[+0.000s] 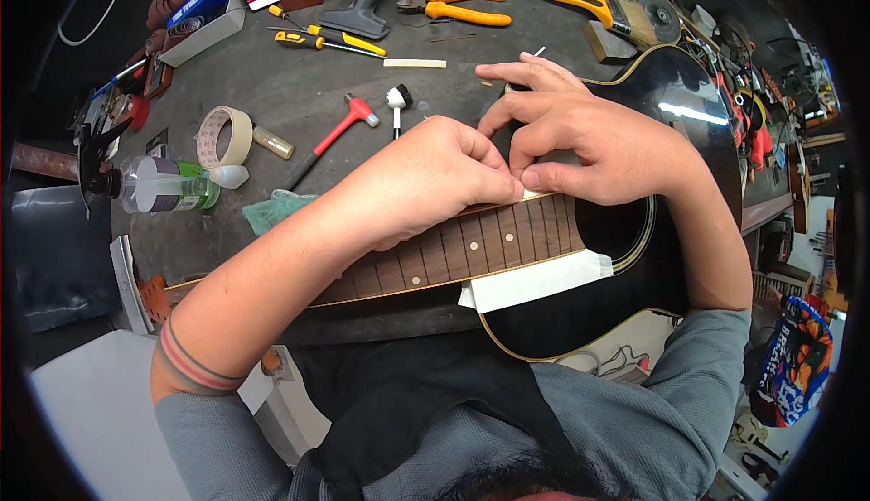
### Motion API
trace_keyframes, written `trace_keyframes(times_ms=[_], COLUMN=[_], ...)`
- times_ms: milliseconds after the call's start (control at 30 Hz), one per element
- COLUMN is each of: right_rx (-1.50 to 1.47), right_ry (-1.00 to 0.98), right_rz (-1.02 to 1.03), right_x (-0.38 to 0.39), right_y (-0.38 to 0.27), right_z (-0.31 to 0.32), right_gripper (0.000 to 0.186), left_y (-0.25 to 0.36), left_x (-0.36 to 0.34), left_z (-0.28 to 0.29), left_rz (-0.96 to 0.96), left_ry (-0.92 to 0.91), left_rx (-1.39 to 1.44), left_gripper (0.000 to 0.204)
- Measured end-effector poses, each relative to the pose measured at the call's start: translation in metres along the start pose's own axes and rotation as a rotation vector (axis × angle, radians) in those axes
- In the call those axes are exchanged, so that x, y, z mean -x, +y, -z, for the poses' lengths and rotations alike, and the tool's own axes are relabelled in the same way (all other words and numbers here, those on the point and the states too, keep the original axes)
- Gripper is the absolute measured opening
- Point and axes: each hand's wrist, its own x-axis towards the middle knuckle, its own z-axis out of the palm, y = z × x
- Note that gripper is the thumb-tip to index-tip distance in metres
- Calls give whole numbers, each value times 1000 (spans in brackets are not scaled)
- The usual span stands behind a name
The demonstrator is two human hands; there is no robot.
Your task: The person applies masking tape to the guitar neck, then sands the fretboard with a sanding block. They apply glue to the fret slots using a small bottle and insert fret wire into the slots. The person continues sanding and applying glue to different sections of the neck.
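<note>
A black acoustic guitar (680, 111) lies across the bench, its dark wooden fretboard (535, 229) running leftward. My left hand (430, 166) reaches over the fretboard, thumb and forefinger pinched on a small piece of white tape (535, 195) at the far edge near the soundhole. My right hand (589, 148) meets it there, thumb and index at the same tape, the other fingers arched above. A wider strip of white tape (535, 281) covers the body along the neck's near edge.
On the bench (308, 93) are a red hammer (340, 127), a tape roll (223, 139), a spray bottle (154, 184), orange pliers (453, 7), screwdrivers (326, 43), a small brush (397, 102) and a green cloth (276, 213). Cluttered tools (757, 130) line the right side.
</note>
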Motion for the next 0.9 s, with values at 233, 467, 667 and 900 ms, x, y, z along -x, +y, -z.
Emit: trace_keyframes(times_ms=[233, 467, 667, 900], right_rx=[9, -38, -41, -74], right_ry=[-5, -11, 18, 28], right_rz=[6, -7, 3, -14], right_x=[0, 0, 4, 7], right_y=[0, 3, 11, 20], right_z=[1, 4, 5, 5], right_gripper=[14, 9, 10, 11], left_y=[-8, -10, 0, 6], left_x=[-8, -10, -13, -13], left_z=[0, -1, -5, -7], left_rz=[-17, -26, 23, 35], left_ry=[-39, -41, -17, -2], left_rx=[39, 54, 34, -68], left_gripper=[18, 16, 17, 19])
